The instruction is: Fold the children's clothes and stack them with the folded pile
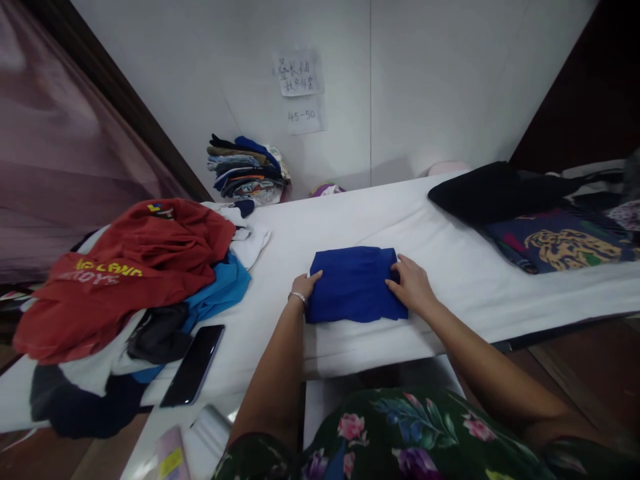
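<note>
Blue folded garment point(354, 285) lies near the front edge of the white-covered tabletop point(330, 223). Left hand point(303, 285) pinches its left side, thumb on top; right hand point(416, 283) pinches its right side. Risks, judged: uneven pull could skew the folds; loosened pinch could spread layers; stray left elbow could knock the front-edge smartphone point(194, 365) off.

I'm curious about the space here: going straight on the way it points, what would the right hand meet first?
The blue cloth: the right hand points inward from its right edge, fingers apparently touching it, though exact depth is hard to judge.
</note>
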The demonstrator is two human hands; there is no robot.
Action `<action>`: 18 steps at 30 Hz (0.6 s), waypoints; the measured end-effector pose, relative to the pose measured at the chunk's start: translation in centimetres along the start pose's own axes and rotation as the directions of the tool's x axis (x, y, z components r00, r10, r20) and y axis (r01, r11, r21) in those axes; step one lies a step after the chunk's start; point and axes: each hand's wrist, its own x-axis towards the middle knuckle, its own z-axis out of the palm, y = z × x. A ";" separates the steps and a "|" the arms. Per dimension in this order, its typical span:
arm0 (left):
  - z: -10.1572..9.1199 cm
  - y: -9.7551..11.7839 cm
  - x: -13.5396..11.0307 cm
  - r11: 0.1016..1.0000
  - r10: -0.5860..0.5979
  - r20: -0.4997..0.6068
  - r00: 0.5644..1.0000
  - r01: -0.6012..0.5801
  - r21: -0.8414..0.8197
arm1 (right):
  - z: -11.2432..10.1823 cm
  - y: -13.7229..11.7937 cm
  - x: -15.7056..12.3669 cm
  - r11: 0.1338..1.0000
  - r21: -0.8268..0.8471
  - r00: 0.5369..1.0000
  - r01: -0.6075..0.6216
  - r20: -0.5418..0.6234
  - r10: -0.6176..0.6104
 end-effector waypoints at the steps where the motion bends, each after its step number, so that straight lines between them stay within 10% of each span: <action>1: 0.0 0.0 0.1 1.000 -0.001 -0.001 1.000 0.001 -0.001 | -0.4 -1.2 -0.1 0.999 -0.015 0.998 0.049 -0.031 -0.050; 8: 0.1 -0.5 0.5 1.000 -0.001 0.008 1.000 0.002 -0.024 | 0.3 -9.7 0.8 0.929 0.023 0.925 0.370 0.083 -0.370; 18: 0.1 0.0 -0.2 0.999 0.006 0.010 1.000 -0.006 -0.041 | 5.2 -3.1 3.6 0.990 -0.124 0.943 0.073 0.331 -0.028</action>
